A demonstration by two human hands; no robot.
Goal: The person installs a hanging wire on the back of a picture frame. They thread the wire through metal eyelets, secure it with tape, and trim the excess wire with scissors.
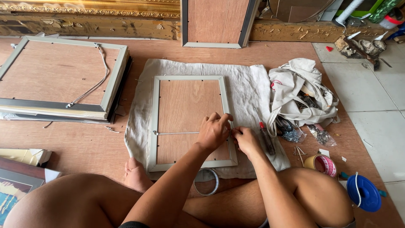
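Sitting on the floor, a person pinches both hands, left [214, 131] and right [246, 140], closed on the picture frame [190, 122]'s three-o'clock rail; it looks light, rigid, best held by its edges.

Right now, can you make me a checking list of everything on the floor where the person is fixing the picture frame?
Surface: brown board floor with a pale cloth spread on it; grey tiles to the right.
Job's things: grey picture frame lying face down on the cloth, a thin cord running across its back.
Clutter: screwdriver, bags of small metal parts, tape roll, blue spool, crumpled cloth bag.
Grippers: left hand and right hand both pressed at the frame's right edge; what the fingers pinch is hidden.
Cables: nothing seen, only hanging cords.
Surroundings: stack of frames at left, another frame leaning at the back.
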